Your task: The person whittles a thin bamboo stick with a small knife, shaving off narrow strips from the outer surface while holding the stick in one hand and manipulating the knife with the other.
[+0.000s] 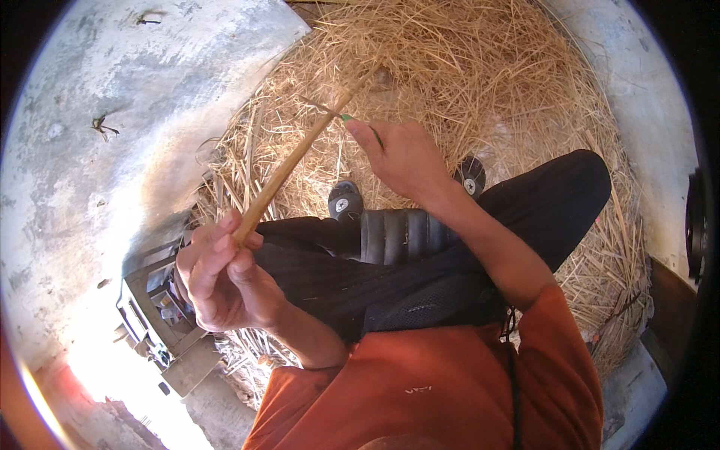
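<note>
A long, pale brown stick (pixel 289 166), bamboo-like in look, slants up and away in front of me. My left hand (pixel 229 281) is closed round its near end, with the thumb and fingertips pinching it. Closed round the green handle of a small knife (pixel 346 118), my right hand (pixel 409 159) is farther along the stick. The knife's thin blade lies across the stick and seems to touch it near the upper part. Most of the handle is hidden in the right fist.
Loose straw and shavings (pixel 465 52) cover the floor ahead and to the right. My dark-trousered legs are bent, with a black ribbed pad (pixel 397 236) between them. A box of small items (pixel 161 315) stands at left, beside a stained pale wall (pixel 150 67).
</note>
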